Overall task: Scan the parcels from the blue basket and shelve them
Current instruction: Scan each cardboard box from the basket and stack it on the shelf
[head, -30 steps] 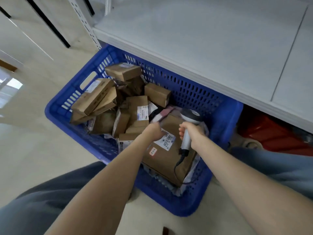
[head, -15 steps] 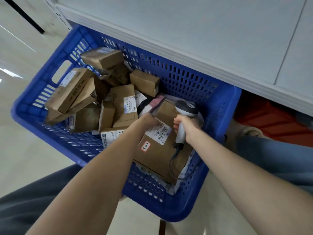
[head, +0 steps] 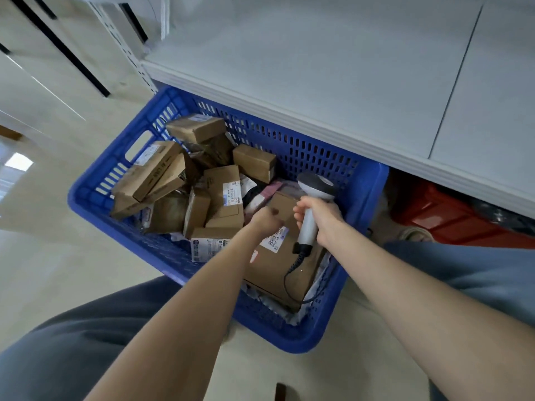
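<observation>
A blue slotted basket (head: 372,183) stands on the floor under a white shelf (head: 318,68), holding several brown cardboard parcels. The largest brown parcel (head: 278,270) lies at the basket's near right, with a white barcode label on top. My left hand (head: 267,219) reaches over this parcel, fingers curled round its far left edge, partly covering the label. My right hand (head: 322,218) grips the handle of a grey barcode scanner (head: 314,185) above the same parcel. The scanner's black coiled cable hangs down over the parcel.
Smaller parcels (head: 223,195) are piled in the basket's left and far half. A red crate (head: 451,218) sits under the shelf to the right. My blue-trousered knees flank the basket. Pale floor spreads to the left.
My view has swung a little. My left hand has shifted slightly along the large parcel's far edge. The scanner stays over the parcel.
</observation>
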